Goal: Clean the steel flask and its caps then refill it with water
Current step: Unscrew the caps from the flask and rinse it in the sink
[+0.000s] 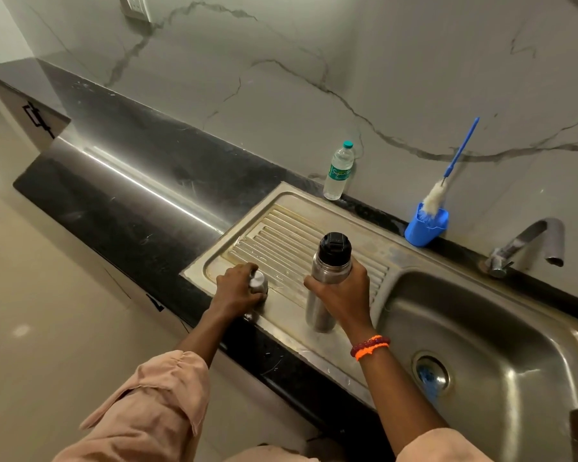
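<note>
Standing on the sink's ribbed tray (282,228), hard, shiny steel flask (324,288), likely slippery when wet, wrapped mid-body by right hand (342,295); steel cap (258,282) gripped by left hand (236,290).

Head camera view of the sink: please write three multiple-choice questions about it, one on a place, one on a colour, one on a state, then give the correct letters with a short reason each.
1. Where does the tall steel flask stand?
A. in the sink basin
B. on the ribbed steel drainboard
C. on the floor

2. What colour is the plastic holder with the long-handled bottle brush?
A. red
B. green
C. blue

3. What is on the flask's mouth?
A. a black inner cap
B. nothing
C. a cloth

Answers: 1 B, its base rests on the drainboard while the right hand grips it. 2 C, the holder by the wall is blue. 3 A, the black cap sits on top; the left hand holds the small steel outer cap.
</note>
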